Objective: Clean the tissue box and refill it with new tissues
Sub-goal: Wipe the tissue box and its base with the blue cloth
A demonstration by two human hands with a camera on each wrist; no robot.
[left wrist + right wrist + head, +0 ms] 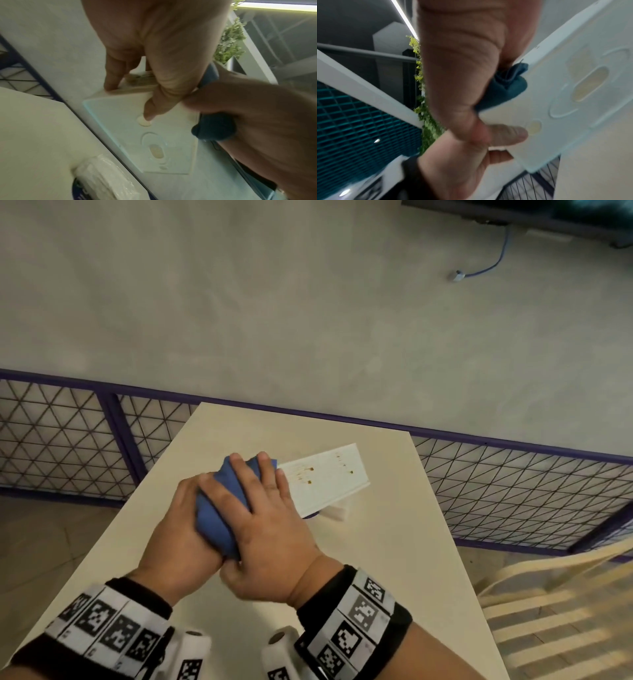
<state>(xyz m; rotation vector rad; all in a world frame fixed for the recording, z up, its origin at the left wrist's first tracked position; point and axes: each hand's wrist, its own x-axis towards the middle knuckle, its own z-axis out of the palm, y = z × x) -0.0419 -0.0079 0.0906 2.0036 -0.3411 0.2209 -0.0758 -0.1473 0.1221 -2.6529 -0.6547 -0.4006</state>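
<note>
The white tissue box (329, 477) is held tilted above the table, with brown stains (310, 470) on its upper face. My left hand (181, 529) grips its near end, thumb (147, 116) on the underside (163, 142) beside the oval opening, fingers curled over the edge. My right hand (260, 518) presses a blue cloth (214, 518) onto the box's near end, fingers spread on top and thumb pinching the cloth (508, 86) below. A wrapped tissue pack (102, 175) lies on the table, mostly hidden under the box in the head view.
The cream table (394, 577) is narrow, with edges close on both sides. A slatted cream chair (548, 611) stands at its right. A purple-framed mesh fence (513, 484) runs behind the table. A blue cable (486, 268) lies on the grey floor beyond.
</note>
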